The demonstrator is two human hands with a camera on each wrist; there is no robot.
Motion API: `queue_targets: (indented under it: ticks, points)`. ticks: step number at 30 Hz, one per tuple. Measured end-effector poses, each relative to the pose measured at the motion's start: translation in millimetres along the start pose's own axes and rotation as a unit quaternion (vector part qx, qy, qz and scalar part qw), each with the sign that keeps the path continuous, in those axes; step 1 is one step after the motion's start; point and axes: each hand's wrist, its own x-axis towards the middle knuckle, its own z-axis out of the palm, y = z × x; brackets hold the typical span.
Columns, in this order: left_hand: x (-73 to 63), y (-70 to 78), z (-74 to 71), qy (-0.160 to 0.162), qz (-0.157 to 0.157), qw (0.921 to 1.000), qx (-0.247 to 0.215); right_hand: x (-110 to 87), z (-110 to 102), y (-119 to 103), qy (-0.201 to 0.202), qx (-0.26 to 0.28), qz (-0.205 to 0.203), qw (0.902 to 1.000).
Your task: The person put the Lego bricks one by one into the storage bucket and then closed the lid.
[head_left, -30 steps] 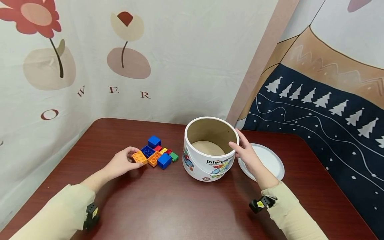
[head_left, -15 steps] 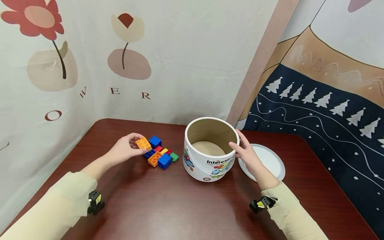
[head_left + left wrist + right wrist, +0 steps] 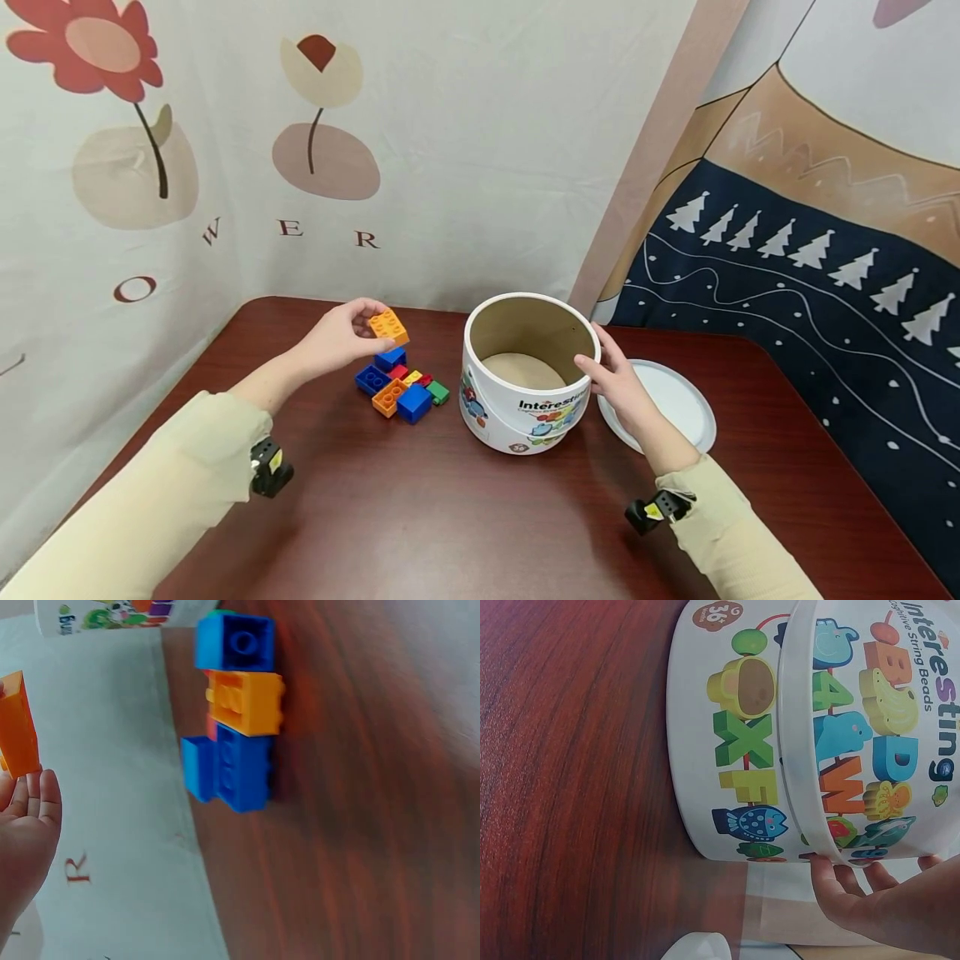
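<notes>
In the head view, my left hand point(image 3: 337, 337) pinches an orange building block point(image 3: 389, 327) between thumb and fingers, raised above the back of a small block pile. The left wrist view shows that orange block point(image 3: 18, 727) at its left edge, clear of the table. Beneath and in front lie blue blocks point(image 3: 415, 403), another orange block point(image 3: 388, 398), a green block point(image 3: 437, 392) and small red and yellow ones. My right hand point(image 3: 618, 383) holds the right side of an open white bucket point(image 3: 491, 408) at its rim. Printed letters and animals cover the bucket's wall point(image 3: 742, 750).
A round white lid point(image 3: 686, 408) lies on the brown table point(image 3: 450, 517), right of the bucket and partly behind the right forearm. A pale printed cloth point(image 3: 480, 150) hangs along the table's back edge, and a dark blue one point(image 3: 750, 292) at the right.
My left hand has lifted the orange block off the pile's left side and carried it up and to the right, uncovering a blue block. The right hand stays at the bucket.
</notes>
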Motion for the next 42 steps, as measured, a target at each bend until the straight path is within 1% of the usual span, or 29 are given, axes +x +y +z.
queue_targets:
  ticks: [6,10,14,19,22,29,33,37,42]
  points:
    - [12.8,15.7,3.2,-0.010,0.010,0.9998,-0.011,-0.2,1,0,0.001,-0.001,0.000,1.0000]
    - [20.6,25.3,7.2,-0.018,0.024,0.9994,-0.015,-0.5,1,0,0.001,-0.001,0.001,1.0000]
    - [26.0,37.1,10.7,-0.025,0.039,0.9987,-0.020,-1.0,1,0,0.000,0.002,-0.002,1.0000]
    - [31.0,53.7,16.3,-0.037,0.049,0.9979,-0.020,-1.2,2,-1,-0.002,0.003,-0.004,1.0000]
    - [34.8,62.9,22.1,-0.043,0.057,0.9973,-0.018,-0.9,2,0,-0.003,0.003,-0.003,1.0000]
    - [44.8,78.9,36.8,-0.066,0.089,0.9936,-0.025,0.0,0,1,0.000,0.003,-0.002,1.0000]
    - [48.6,89.7,44.4,-0.077,0.101,0.9916,-0.024,-0.4,-1,2,-0.001,0.003,0.000,1.0000]
    - [53.9,98.5,54.2,-0.090,0.106,0.9899,-0.027,-1.0,-1,2,-0.001,0.003,0.003,1.0000]
    - [59.9,105.1,68.9,-0.103,0.108,0.9882,-0.035,-1.2,-1,1,-0.003,0.004,0.006,1.0000]
